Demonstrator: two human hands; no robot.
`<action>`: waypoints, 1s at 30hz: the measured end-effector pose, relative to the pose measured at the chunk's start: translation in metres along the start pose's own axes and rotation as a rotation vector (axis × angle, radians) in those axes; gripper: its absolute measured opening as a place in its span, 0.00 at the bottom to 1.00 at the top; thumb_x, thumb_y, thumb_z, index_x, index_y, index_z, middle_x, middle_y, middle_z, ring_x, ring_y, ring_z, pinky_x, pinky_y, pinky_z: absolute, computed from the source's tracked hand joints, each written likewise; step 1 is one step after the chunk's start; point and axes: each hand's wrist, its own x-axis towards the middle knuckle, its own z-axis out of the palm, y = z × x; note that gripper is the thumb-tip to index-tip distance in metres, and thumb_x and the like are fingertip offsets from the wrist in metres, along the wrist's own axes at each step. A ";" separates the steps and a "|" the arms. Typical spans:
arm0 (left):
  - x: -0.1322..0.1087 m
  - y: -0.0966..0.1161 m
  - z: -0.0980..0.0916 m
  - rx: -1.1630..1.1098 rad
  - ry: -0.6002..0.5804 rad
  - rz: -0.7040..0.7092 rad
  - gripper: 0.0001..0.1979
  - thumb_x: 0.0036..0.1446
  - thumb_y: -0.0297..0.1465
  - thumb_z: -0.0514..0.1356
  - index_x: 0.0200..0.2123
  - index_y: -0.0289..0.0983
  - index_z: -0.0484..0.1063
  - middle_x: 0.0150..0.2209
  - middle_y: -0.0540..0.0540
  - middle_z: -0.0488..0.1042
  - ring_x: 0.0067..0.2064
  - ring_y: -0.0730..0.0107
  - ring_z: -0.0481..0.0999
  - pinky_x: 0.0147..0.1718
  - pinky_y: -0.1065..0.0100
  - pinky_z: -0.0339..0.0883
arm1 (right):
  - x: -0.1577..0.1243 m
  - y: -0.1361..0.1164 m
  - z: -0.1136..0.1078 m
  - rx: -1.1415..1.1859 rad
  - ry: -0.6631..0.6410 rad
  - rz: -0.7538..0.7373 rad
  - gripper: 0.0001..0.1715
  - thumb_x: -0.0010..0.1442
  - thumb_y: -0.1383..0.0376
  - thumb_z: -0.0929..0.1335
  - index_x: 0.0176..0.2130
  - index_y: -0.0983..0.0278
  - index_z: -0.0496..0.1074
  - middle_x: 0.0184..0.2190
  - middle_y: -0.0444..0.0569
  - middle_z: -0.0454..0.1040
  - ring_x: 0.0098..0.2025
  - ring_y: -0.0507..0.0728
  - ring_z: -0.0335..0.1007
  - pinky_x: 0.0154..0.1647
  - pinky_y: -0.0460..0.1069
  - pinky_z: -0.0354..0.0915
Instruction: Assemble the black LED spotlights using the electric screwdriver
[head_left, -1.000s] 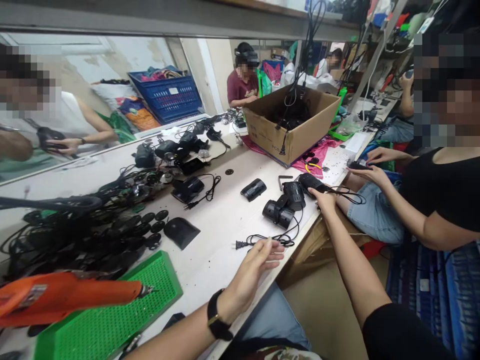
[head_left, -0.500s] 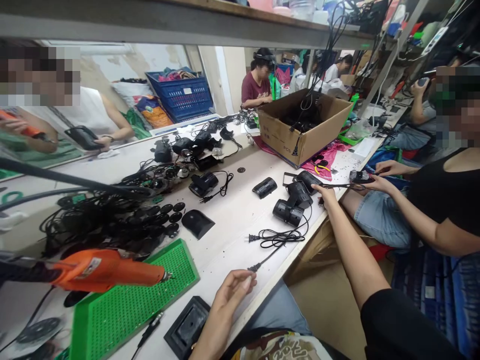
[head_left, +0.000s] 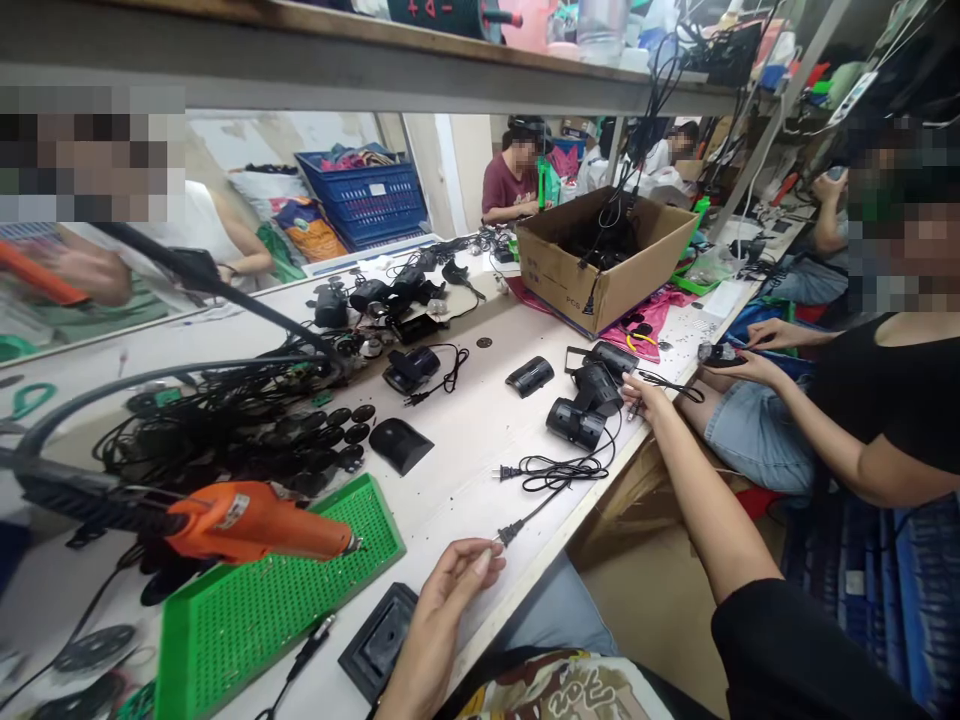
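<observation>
My left hand (head_left: pixel 466 580) is at the near table edge, fingers curled loosely and apart, its fingertips beside a black plug (head_left: pixel 510 532) whose cord runs to a coiled black cable (head_left: pixel 551 473). I cannot see anything in that palm. My right hand (head_left: pixel 645 395) reaches to the right table edge, beside several black cylindrical housings (head_left: pixel 576 422). Its fingers are partly bent near a cord; whether they hold something is too small to tell. A curved black cover (head_left: pixel 529 375) lies left of the housings.
An orange electric screwdriver (head_left: pixel 262 522) hangs over a green perforated tray (head_left: pixel 300 590) at the left. A black square base (head_left: pixel 381 640) lies beside my left forearm. Behind the housings stands a cardboard box (head_left: pixel 559 282). A person (head_left: pixel 877 400) works at the right.
The view has shifted slightly. The orange screwdriver appears farther right and its cable has swung. My right hand's fingers have opened somewhat near the housings; my left hand is nearly still.
</observation>
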 end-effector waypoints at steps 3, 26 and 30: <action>-0.001 0.000 -0.003 0.000 0.000 0.000 0.27 0.54 0.54 0.70 0.44 0.38 0.78 0.51 0.38 0.82 0.53 0.50 0.80 0.59 0.53 0.68 | -0.005 0.008 -0.004 0.035 -0.021 0.090 0.23 0.69 0.56 0.70 0.59 0.64 0.71 0.57 0.54 0.75 0.54 0.60 0.76 0.54 0.60 0.76; -0.006 0.003 -0.006 0.014 -0.031 -0.004 0.23 0.55 0.51 0.70 0.43 0.40 0.79 0.48 0.41 0.82 0.52 0.53 0.81 0.57 0.57 0.69 | -0.079 0.074 0.008 -0.455 0.258 -0.359 0.23 0.69 0.56 0.70 0.58 0.64 0.72 0.59 0.55 0.74 0.57 0.62 0.74 0.58 0.63 0.74; -0.008 0.003 -0.010 0.029 -0.026 -0.001 0.23 0.56 0.51 0.70 0.44 0.39 0.79 0.49 0.40 0.82 0.52 0.53 0.80 0.57 0.58 0.69 | -0.083 0.063 0.003 -0.735 0.284 -0.389 0.23 0.69 0.56 0.71 0.59 0.64 0.72 0.61 0.55 0.73 0.61 0.63 0.72 0.62 0.65 0.71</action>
